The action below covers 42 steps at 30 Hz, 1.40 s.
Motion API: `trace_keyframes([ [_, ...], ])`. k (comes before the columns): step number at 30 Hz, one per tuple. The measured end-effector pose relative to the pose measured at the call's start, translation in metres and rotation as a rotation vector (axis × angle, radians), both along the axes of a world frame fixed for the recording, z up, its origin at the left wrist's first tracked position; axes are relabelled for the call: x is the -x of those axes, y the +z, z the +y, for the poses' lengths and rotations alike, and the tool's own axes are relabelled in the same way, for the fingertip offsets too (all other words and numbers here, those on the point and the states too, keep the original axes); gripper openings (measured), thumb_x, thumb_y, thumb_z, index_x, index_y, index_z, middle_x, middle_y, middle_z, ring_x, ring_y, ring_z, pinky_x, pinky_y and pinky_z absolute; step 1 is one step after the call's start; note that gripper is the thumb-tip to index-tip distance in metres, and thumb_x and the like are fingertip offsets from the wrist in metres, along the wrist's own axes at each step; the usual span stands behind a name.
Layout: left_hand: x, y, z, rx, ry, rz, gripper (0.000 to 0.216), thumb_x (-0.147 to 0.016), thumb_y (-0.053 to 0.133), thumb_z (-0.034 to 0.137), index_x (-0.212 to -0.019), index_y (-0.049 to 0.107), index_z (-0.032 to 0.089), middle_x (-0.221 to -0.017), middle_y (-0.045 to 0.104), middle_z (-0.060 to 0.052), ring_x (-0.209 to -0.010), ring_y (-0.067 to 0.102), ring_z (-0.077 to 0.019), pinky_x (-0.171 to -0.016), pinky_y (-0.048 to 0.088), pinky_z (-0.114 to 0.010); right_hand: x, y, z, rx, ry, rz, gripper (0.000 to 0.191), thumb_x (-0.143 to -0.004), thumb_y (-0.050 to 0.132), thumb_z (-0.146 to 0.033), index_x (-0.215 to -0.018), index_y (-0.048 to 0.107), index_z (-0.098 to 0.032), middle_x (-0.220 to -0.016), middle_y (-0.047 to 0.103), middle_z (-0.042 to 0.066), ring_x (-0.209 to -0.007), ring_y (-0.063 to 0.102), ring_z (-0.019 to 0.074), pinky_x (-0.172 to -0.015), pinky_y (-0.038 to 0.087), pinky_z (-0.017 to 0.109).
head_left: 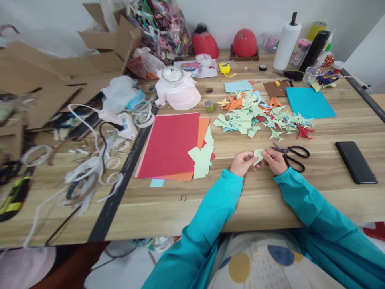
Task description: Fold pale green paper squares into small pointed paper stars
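Note:
A small piece of pale green paper [258, 156] is pinched between my two hands above the front middle of the table. My left hand [242, 162] grips its left side with thumb and fingers. On its other side, my right hand [275, 161] holds the edge the same way. Black-handled scissors [291, 154] lie just right of my right hand, with the blade tips close to it. Beyond my hands spreads a pile of folded paper pieces [246, 114], mostly pale green with some orange, red and blue. Pale green paper strips [202, 162] lie to the left.
Red paper sheets [171, 144] are stacked left of the strips. A black phone [356, 162] lies at the right, and a blue sheet [309, 102] behind the pile. White cords and a power strip [126, 125] clutter the left. A paper towel roll [286, 46] stands at the back.

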<state>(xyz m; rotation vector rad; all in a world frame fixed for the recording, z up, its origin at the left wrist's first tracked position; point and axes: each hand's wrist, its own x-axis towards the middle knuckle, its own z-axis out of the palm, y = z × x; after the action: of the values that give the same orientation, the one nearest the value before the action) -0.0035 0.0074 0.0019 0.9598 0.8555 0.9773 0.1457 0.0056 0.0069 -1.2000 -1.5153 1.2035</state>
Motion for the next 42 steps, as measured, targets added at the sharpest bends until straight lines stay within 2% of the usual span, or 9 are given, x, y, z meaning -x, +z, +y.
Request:
trace_keyframes([
  [5, 0.0, 0.0, -0.001, -0.042, -0.095, 0.105, 0.039, -0.062, 0.068, 0.047, -0.075, 0.061, 0.01, -0.057, 0.061, -0.002, -0.042, 0.05, -0.0074, -0.04, 0.038, -0.02, 0.001, -0.002, 0.002, -0.01, -0.048, 0.019, 0.037, -0.07, 0.061, -0.054, -0.066, 0.054, -0.018, -0.057, 0.057, 0.0, -0.048, 0.048, 0.0113, -0.044, 0.04, 0.025],
  [9, -0.001, 0.0, -0.004, -0.068, -0.109, 0.19, 0.036, -0.063, 0.067, 0.045, -0.073, 0.062, 0.011, -0.046, 0.054, 0.002, -0.039, 0.047, -0.0063, -0.04, 0.035, -0.018, 0.0, -0.005, 0.003, -0.052, -0.049, -0.043, 0.035, -0.071, 0.061, -0.052, -0.065, 0.054, -0.018, -0.055, 0.056, 0.0, -0.049, 0.05, 0.0123, -0.046, 0.04, 0.025],
  [15, -0.003, 0.002, -0.005, -0.055, -0.111, 0.198, 0.036, -0.061, 0.069, 0.045, -0.068, 0.061, 0.01, -0.058, 0.061, -0.002, -0.039, 0.048, -0.0057, -0.038, 0.034, -0.018, -0.001, -0.009, 0.001, -0.016, -0.038, -0.056, 0.034, -0.076, 0.056, -0.051, -0.067, 0.051, -0.018, -0.052, 0.055, 0.0, -0.047, 0.052, 0.0133, -0.045, 0.041, 0.026],
  [17, -0.003, 0.003, -0.006, -0.045, -0.122, 0.193, 0.038, -0.062, 0.067, 0.048, -0.067, 0.061, 0.011, -0.059, 0.062, -0.003, -0.038, 0.048, -0.0058, -0.037, 0.033, -0.019, -0.002, -0.008, 0.002, -0.002, -0.005, -0.064, 0.034, -0.076, 0.056, -0.051, -0.067, 0.051, -0.019, -0.052, 0.056, 0.0, -0.048, 0.052, 0.0133, -0.045, 0.041, 0.026],
  [25, 0.0, 0.011, -0.008, -0.054, -0.207, 0.238, 0.037, -0.064, 0.065, 0.049, -0.057, 0.06, 0.012, -0.04, 0.051, 0.002, -0.034, 0.042, -0.0061, -0.036, 0.031, -0.019, -0.007, 0.004, 0.003, -0.009, 0.232, -0.091, 0.041, -0.081, 0.049, -0.05, -0.057, 0.051, -0.017, -0.051, 0.055, -0.001, -0.05, 0.05, 0.0115, -0.051, 0.04, 0.025],
  [31, 0.001, 0.013, -0.008, -0.05, -0.228, 0.234, 0.036, -0.065, 0.066, 0.045, -0.053, 0.06, 0.012, -0.039, 0.052, 0.001, -0.033, 0.041, -0.0055, -0.036, 0.03, -0.019, -0.007, 0.005, 0.002, 0.021, 0.269, -0.022, 0.04, -0.08, 0.052, -0.05, -0.056, 0.052, -0.017, -0.05, 0.055, -0.001, -0.05, 0.05, 0.0114, -0.051, 0.039, 0.025],
  [34, 0.0, 0.011, -0.008, -0.029, -0.227, 0.183, 0.035, -0.065, 0.066, 0.045, -0.061, 0.062, 0.011, -0.049, 0.06, -0.002, -0.033, 0.045, -0.0062, -0.034, 0.031, -0.02, -0.006, 0.003, 0.002, 0.078, 0.219, 0.031, 0.04, -0.079, 0.053, -0.05, -0.056, 0.052, -0.017, -0.048, 0.053, -0.001, -0.046, 0.047, 0.0109, -0.046, 0.036, 0.024],
  [37, -0.001, 0.009, -0.008, -0.016, -0.212, 0.134, 0.035, -0.065, 0.066, 0.044, -0.072, 0.063, 0.01, -0.061, 0.065, -0.005, -0.034, 0.048, -0.0069, -0.034, 0.032, -0.02, -0.007, -0.001, 0.003, 0.102, 0.091, 0.062, 0.041, -0.076, 0.056, -0.051, -0.054, 0.05, -0.017, -0.046, 0.048, -0.002, -0.043, 0.042, 0.0095, -0.042, 0.032, 0.024],
  [42, -0.001, 0.008, -0.01, -0.006, -0.235, 0.148, 0.034, -0.069, 0.063, 0.043, -0.063, 0.059, 0.009, -0.053, 0.061, -0.003, -0.032, 0.047, -0.0063, -0.032, 0.031, -0.018, -0.008, -0.002, 0.004, 0.059, -0.043, 0.037, 0.043, -0.073, 0.06, -0.05, -0.05, 0.046, -0.017, -0.046, 0.039, -0.004, -0.043, 0.036, 0.0074, -0.042, 0.029, 0.023],
])
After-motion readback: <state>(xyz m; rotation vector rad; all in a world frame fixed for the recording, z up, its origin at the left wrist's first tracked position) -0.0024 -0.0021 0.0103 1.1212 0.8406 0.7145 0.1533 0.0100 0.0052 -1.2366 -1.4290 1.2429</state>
